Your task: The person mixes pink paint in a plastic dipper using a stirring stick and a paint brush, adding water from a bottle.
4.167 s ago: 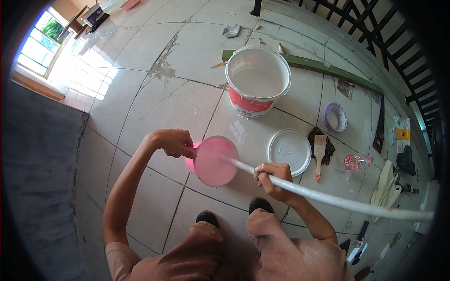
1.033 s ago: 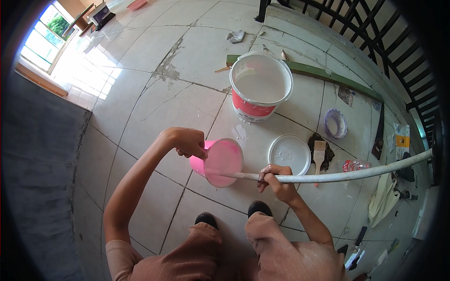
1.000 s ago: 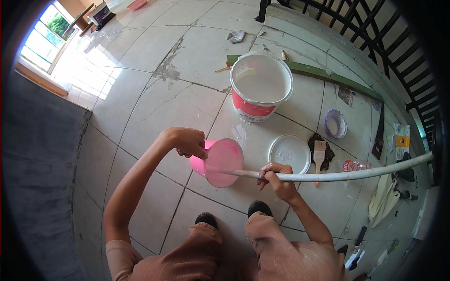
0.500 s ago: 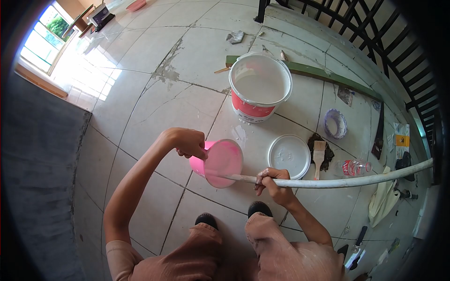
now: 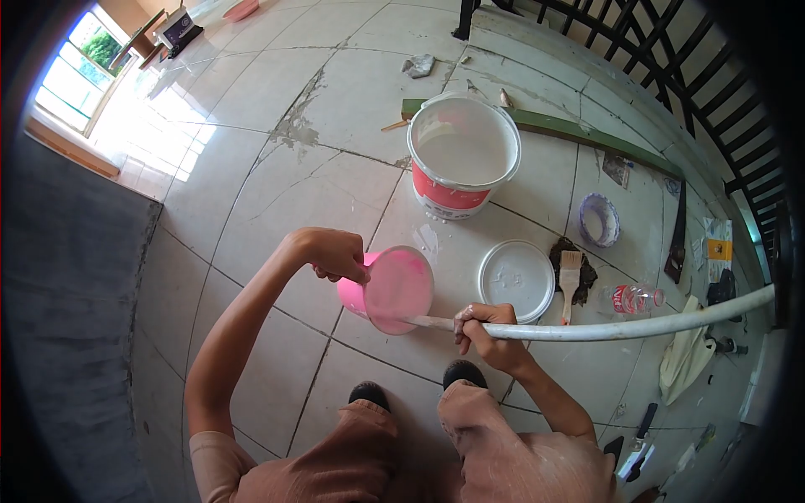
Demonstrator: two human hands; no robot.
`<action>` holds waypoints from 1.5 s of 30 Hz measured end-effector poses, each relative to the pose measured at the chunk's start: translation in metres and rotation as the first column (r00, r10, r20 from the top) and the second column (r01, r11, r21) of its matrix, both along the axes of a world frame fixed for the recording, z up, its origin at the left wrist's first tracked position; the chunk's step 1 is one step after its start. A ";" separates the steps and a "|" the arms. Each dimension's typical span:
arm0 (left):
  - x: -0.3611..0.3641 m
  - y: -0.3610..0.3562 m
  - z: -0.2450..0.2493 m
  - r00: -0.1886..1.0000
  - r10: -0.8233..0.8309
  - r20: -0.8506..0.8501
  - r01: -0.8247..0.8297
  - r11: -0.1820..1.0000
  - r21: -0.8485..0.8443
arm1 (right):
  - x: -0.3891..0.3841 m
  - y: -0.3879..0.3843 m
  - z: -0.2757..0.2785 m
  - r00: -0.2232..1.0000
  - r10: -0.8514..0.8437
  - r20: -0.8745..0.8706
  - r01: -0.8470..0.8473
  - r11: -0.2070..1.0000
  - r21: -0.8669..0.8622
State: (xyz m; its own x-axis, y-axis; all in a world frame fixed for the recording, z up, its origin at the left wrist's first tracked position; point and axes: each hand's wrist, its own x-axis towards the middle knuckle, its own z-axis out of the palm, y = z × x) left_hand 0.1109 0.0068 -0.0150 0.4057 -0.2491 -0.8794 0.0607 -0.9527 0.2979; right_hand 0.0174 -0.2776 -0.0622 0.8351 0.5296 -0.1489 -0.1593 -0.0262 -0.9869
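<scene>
My left hand point(image 5: 337, 255) is closed on the rim of a pink bucket point(image 5: 401, 285), which is tilted with its mouth facing right. My right hand point(image 5: 488, 334) grips a long white pole point(image 5: 620, 329) near its left end. The pole's tip reaches inside the lower part of the bucket's mouth, and its other end runs off to the right. Beyond my right hand lies a round white lid point(image 5: 516, 279). A large white and red bucket point(image 5: 465, 155) with whitish contents stands above the pink one.
To the right are a brush point(image 5: 569, 281), a plastic bottle point(image 5: 633, 300), a purple-rimmed bowl point(image 5: 599, 220), a saw point(image 5: 677, 239) and a cream cloth point(image 5: 686, 356). A green plank point(image 5: 587, 138) lies behind the large bucket, near a black railing point(image 5: 662, 67).
My right hand and the pole have shifted very slightly. My left hand still holds the pink bucket in nearly the same place.
</scene>
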 end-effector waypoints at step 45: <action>0.006 0.003 -0.005 0.998 0.033 -0.055 -0.035 0.999 -0.034 | 0.013 -0.005 0.011 0.991 0.103 0.081 -0.088 0.981 -0.172</action>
State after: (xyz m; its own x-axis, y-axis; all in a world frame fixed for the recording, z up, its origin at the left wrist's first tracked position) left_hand 0.1166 0.0095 -0.0198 0.3664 -0.2668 -0.8914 0.1102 -0.9388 0.3262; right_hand 0.0300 -0.2827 -0.0510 0.7959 0.5813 -0.1694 -0.0596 -0.2033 -0.9773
